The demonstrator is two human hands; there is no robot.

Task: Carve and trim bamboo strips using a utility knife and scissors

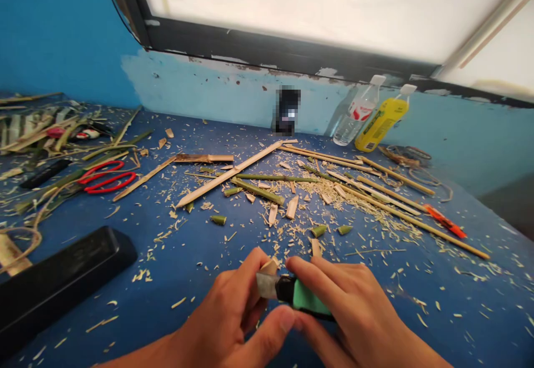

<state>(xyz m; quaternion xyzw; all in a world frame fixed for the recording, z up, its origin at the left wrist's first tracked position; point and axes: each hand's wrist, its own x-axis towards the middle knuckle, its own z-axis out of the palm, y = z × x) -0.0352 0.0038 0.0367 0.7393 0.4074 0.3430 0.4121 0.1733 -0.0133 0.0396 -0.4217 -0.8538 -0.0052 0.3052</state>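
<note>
Left hand [227, 307], right hand [348, 295] and both forearms [411, 343] are bare.

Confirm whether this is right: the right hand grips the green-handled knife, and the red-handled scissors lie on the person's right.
One thing is off: in the head view, the red-handled scissors lie on the person's left. The right hand does grip the green-handled knife.

Forearms [139, 354] enter low, converging centrally. Left hand [233, 307]: fingers curled inward, thumb [271, 332] extended toward the right. Right hand [344, 295]: back upward, fingers bent in a grip, index finger [311, 279] foremost. Thumb tips close together.
</note>
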